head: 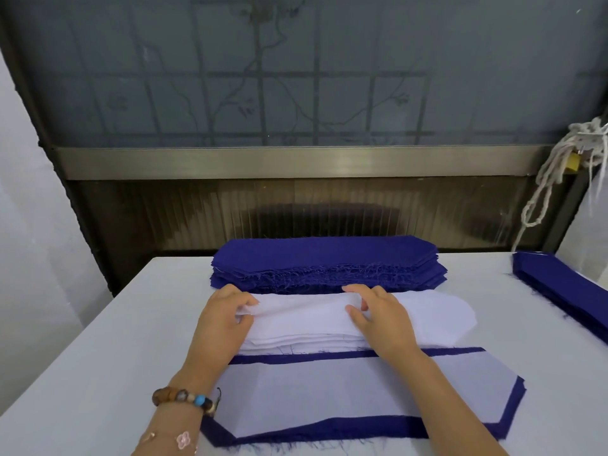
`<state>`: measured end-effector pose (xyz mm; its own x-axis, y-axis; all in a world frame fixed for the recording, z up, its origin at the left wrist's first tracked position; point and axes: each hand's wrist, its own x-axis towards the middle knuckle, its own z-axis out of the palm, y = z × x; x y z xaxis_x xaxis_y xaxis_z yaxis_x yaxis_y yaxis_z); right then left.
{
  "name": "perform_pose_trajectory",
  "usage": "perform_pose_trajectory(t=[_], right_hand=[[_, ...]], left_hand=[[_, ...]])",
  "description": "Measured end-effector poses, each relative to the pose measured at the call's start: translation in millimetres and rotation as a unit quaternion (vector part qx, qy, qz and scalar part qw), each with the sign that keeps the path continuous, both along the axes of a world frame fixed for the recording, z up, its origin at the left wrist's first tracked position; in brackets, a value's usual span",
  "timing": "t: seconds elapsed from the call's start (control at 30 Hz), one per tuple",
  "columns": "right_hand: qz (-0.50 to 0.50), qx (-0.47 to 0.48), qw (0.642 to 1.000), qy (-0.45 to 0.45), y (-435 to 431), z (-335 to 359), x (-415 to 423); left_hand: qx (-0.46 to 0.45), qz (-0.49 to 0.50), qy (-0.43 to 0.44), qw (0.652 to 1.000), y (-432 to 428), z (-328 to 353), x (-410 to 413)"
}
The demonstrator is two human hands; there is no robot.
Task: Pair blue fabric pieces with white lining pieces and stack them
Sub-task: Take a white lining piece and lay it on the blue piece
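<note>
A thick stack of blue fabric pieces [325, 264] lies at the table's far middle. In front of it sits a pile of white lining pieces [306, 324]. Nearest me lies a blue piece with a white lining piece on top [329, 403]. My left hand [223, 320] pinches the left end of the top white lining piece. My right hand [378, 317] pinches the same piece near its middle, lifting its far edge.
A second stack of blue pieces [566, 291] lies at the table's right edge. The white table [82, 373] ends at a dark window frame behind. A knotted white cord [552, 169] hangs at the right.
</note>
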<state>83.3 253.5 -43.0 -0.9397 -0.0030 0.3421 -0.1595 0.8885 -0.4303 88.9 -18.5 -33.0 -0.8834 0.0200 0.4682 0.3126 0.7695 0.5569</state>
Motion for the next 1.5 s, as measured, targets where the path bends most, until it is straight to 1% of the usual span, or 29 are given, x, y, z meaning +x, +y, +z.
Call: perform_pose_trajectory(t=[0.1,0.17,0.23,0.37,0.43,0.5,0.6,0.67,0.77,0.87,0.97,1.03,1.13,1.2,1.3,1.4,1.5], right_hand=[[0.004,-0.036,0.999,-0.007,3,2,-1],[-0.001,-0.067,0.998,-0.005,8,5,-1],[-0.021,-0.063,0.998,0.006,17,6,-1],[-0.131,-0.007,0.991,0.027,40,9,1],[-0.175,0.01,0.984,0.013,52,11,2],[-0.2,-0.004,0.98,-0.012,61,13,4],[-0.239,-0.002,0.97,-0.044,72,16,6],[-0.272,-0.008,0.961,-0.055,79,17,8],[-0.325,-0.019,0.943,-0.064,90,18,11],[-0.357,-0.044,0.929,-0.081,98,18,15],[-0.371,-0.052,0.922,-0.091,101,19,16],[-0.373,-0.063,0.924,-0.063,100,20,16],[-0.344,-0.114,0.932,-0.01,100,22,12],[-0.322,-0.157,0.933,-0.027,100,22,11],[-0.312,-0.172,0.933,-0.056,99,18,10],[-0.309,-0.191,0.931,-0.043,98,15,9],[-0.309,-0.204,0.929,-0.016,96,15,9]], left_hand=[[0.05,0.013,-0.002,0.999,-2,4,-1],[0.059,0.01,-0.011,0.998,-2,6,0],[0.059,0.006,-0.017,0.998,-1,6,0],[0.09,0.028,-0.028,0.995,0,4,0],[0.113,0.038,-0.037,0.992,0,4,-1],[0.133,0.04,-0.045,0.989,1,5,-1],[0.151,0.038,-0.034,0.987,0,6,-1],[0.16,0.035,-0.026,0.986,-1,5,-1],[0.178,0.033,-0.035,0.983,-3,3,-1],[0.195,0.034,-0.038,0.98,-3,1,-3],[0.209,0.033,-0.024,0.977,-4,-1,-4],[0.213,0.039,-0.013,0.976,-5,-2,-5],[0.217,0.049,-0.009,0.975,-8,-4,-6],[0.22,0.049,-0.006,0.974,-9,-4,-6],[0.208,0.069,-0.014,0.976,-8,-4,-7],[0.202,0.099,-0.034,0.974,-7,-3,-9],[0.209,0.076,-0.012,0.975,-7,0,-5]])
